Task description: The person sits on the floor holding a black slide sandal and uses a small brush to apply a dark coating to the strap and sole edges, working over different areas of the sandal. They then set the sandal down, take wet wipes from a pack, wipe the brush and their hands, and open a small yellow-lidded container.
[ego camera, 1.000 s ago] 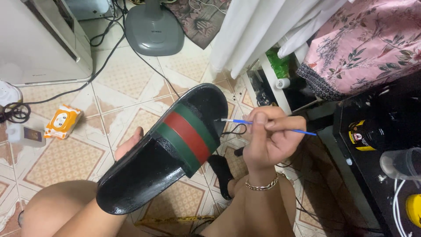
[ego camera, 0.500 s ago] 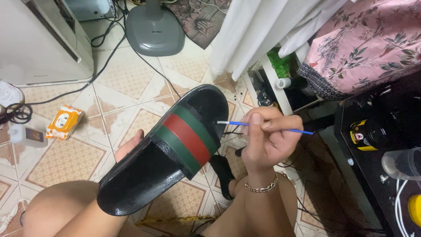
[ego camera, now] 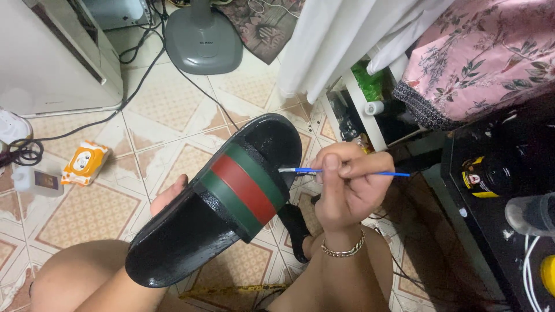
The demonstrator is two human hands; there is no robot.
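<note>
Over the last second the right hand (ego camera: 347, 188) has drifted slightly lower and toward the slide sandal (ego camera: 217, 199), carrying the thin blue brush (ego camera: 341, 171) with it. The brush, tilted before with its tip a little higher, now lies nearly level, and its tip sits just beside the edge of the green and red strap (ego camera: 245, 188).
</note>
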